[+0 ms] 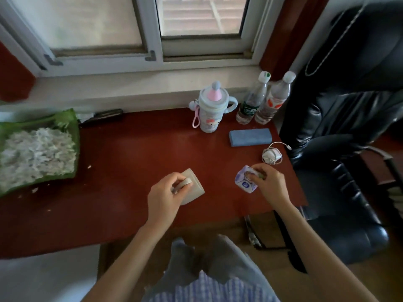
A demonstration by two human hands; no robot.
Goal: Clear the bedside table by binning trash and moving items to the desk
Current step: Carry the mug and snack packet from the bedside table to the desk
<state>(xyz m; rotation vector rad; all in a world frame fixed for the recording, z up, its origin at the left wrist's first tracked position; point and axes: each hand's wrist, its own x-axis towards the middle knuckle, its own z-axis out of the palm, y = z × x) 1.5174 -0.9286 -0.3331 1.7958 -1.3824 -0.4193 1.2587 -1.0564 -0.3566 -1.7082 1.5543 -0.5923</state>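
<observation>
I look down on a dark red desk [130, 162]. My left hand [163, 197] grips the handle of a beige mug [194, 186] that lies tilted on the desk near the front. My right hand [269, 182] pinches a small purple and white packet [243, 179] just above or on the desk at the right. Further back stand a pale blue child's cup [210, 112] with a pink strap, two plastic water bottles [261, 101], a blue case [250, 137] and a white charger [271, 154] with its cable.
A green tray [72, 125] heaped with white shreds sits at the desk's left end, with crumbs beside it. A black leather chair [340, 149] stands close against the right edge. A window sill [122, 88] runs along the back.
</observation>
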